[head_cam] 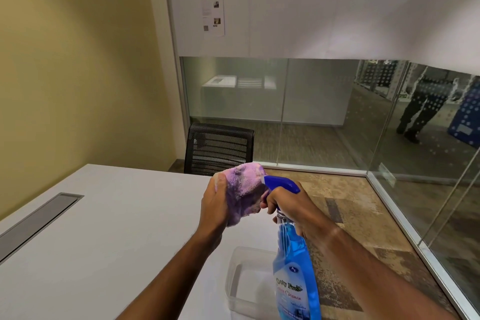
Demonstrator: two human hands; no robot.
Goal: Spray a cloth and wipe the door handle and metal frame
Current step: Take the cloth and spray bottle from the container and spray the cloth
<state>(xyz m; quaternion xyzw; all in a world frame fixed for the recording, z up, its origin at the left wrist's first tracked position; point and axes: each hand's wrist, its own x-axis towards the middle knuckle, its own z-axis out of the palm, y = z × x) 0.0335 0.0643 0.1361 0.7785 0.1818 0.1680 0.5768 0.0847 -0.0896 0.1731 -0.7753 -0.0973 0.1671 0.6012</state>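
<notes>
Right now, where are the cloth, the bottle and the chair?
cloth (244, 184), head view, its bunched middle.
bottle (296, 278), head view, its blue body.
chair (220, 149), head view, its mesh back.

Fluffy purple cloth (244, 189); glossy clear-blue plastic spray bottle (296, 275); smooth matt white worktop (104, 228); translucent plastic tub (244, 283) at its near-right edge.

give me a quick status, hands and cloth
Left hand grips purple cloth. Right hand grips spray bottle, nozzle at cloth. Nothing between them.
</notes>
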